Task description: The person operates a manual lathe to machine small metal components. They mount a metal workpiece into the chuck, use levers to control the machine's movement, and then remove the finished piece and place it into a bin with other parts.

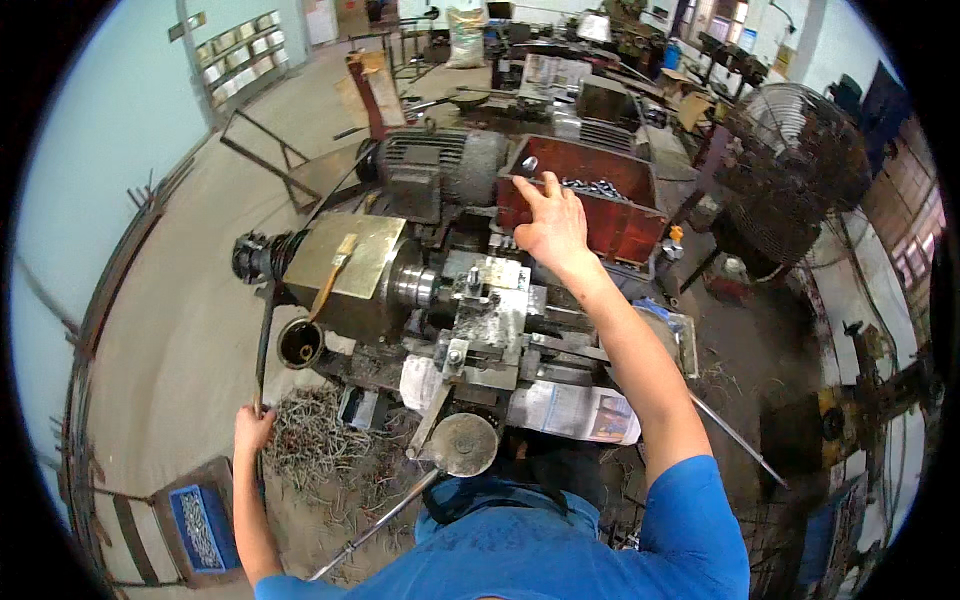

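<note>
My left hand (255,428) is closed around a long dark lever (264,350) that stands at the left end of a lathe. Over the near edge of a red metal bin (625,228) reaches my right hand (555,222), its fingers spread and nothing held in them. A small shiny metal part (530,163) shows just beyond its fingertips; whether it is in the air or against the bin wall, I cannot tell. Several small metal parts (597,188) lie inside the bin. Below my right hand are the chuck (412,285) and the tool slide (490,310) of the lathe.
A brush (338,265) rests on the brass-coloured headstock cover (350,245). Behind stands an electric motor (440,160). Metal shavings (320,440) heap on the floor near a blue crate (203,528) of parts. A large fan (785,170) stands right; newspaper (575,410) lies under the slide.
</note>
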Tool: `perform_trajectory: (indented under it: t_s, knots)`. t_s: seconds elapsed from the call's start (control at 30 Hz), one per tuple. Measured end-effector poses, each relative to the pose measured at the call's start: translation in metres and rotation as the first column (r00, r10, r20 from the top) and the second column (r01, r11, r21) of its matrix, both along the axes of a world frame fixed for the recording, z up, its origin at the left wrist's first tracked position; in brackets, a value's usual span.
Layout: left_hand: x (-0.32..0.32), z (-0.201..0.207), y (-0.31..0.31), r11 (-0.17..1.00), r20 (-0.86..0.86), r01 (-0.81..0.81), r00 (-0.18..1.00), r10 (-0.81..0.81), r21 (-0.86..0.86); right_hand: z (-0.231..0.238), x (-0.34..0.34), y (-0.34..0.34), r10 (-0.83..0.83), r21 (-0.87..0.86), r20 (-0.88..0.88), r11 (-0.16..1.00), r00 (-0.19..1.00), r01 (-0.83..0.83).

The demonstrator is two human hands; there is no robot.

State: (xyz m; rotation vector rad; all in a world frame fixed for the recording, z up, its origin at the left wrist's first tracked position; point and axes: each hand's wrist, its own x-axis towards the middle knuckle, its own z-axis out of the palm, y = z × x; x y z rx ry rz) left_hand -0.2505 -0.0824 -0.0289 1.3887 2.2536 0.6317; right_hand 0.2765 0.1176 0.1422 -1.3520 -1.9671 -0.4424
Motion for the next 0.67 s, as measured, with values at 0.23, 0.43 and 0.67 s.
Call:
perform_trajectory:
  t_s: [0.23,0.43,0.67]
  knots:
    - [0.008,-0.001,0.005,0.991,0.221,0.03,0.973,-0.058,0.131,-0.013,0.07,-0.099,0.169,-0.412,-0.26,0.871,0.951,-0.268]
    - [-0.044,-0.027,-0.025,0.99,0.478,-0.015,0.877,-0.053,0.138,-0.078,0.202,-0.231,-0.359,-0.604,-0.321,0.79,0.876,0.102]
    - [-0.057,-0.041,0.031,0.999,0.411,0.022,0.911,-0.032,0.029,-0.176,0.308,-0.461,-0.842,-0.828,0.072,0.248,0.534,0.503]
